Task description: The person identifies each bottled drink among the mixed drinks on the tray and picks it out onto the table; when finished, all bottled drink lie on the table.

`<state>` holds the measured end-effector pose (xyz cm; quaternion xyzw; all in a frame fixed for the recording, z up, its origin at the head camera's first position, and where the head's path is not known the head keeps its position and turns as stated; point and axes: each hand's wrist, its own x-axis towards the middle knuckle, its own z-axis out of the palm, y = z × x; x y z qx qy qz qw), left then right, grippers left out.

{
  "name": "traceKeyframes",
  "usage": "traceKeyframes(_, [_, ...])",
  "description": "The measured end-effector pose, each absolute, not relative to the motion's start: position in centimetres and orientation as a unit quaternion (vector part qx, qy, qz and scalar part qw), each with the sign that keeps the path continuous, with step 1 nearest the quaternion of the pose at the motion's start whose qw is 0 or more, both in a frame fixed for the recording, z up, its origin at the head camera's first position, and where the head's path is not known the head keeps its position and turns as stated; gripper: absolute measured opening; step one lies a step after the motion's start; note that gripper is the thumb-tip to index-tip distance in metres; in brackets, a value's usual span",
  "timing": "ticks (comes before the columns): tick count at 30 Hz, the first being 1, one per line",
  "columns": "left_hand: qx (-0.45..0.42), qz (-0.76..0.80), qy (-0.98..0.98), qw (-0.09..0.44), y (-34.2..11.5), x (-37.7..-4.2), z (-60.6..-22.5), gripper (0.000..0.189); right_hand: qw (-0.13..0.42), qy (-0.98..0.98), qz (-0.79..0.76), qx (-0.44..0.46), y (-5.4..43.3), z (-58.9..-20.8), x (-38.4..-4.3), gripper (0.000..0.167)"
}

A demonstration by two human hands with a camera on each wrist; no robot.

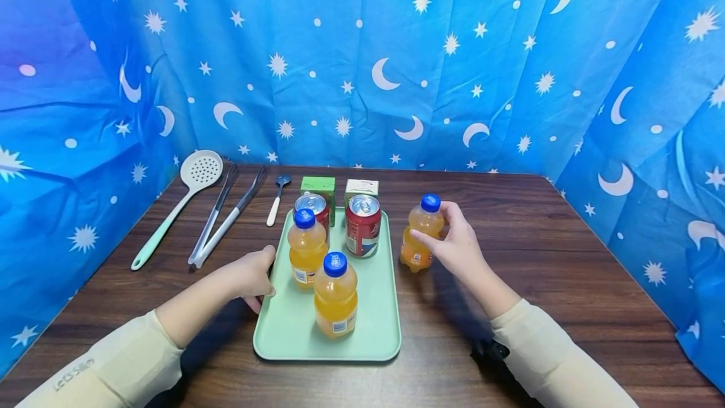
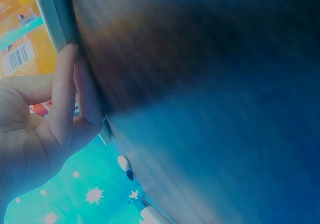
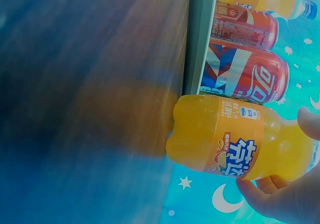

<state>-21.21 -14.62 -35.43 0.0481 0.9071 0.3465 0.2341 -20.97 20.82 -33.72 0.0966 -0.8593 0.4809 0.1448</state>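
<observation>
My right hand (image 1: 460, 241) holds an orange soda bottle (image 1: 418, 241) with a blue cap, thumb on one side and fingers on the other. That bottle is upright, just right of the green tray (image 1: 376, 326); whether its base touches the table I cannot tell. On the tray's left edge, my left hand (image 1: 252, 274) grips the rim; in the left wrist view its fingers (image 2: 62, 92) lie against the tray's outer side. Two more orange soda bottles, one near the front (image 1: 336, 298) and one farther back (image 1: 308, 247), stand on the tray. Behind them are two red soda cans (image 1: 363, 226) (image 1: 313, 204).
At the tray's far end stand a green box (image 1: 318, 186) and a white-topped box (image 1: 362, 187). Left of the tray lie a slotted skimmer (image 1: 170, 213), metal tongs (image 1: 226, 225) and a small spoon (image 1: 277, 201). A blue star-and-moon curtain (image 1: 396, 36) surrounds the wooden table (image 1: 544, 257).
</observation>
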Motion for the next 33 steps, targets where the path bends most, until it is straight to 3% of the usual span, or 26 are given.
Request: traceKeyframes(33, [0.051, 0.341, 0.908, 0.236, -14.69, -21.24, -35.46, 0.038, 0.118, -0.877, 0.457, 0.09, 21.3, -33.82, -20.37, 0.072])
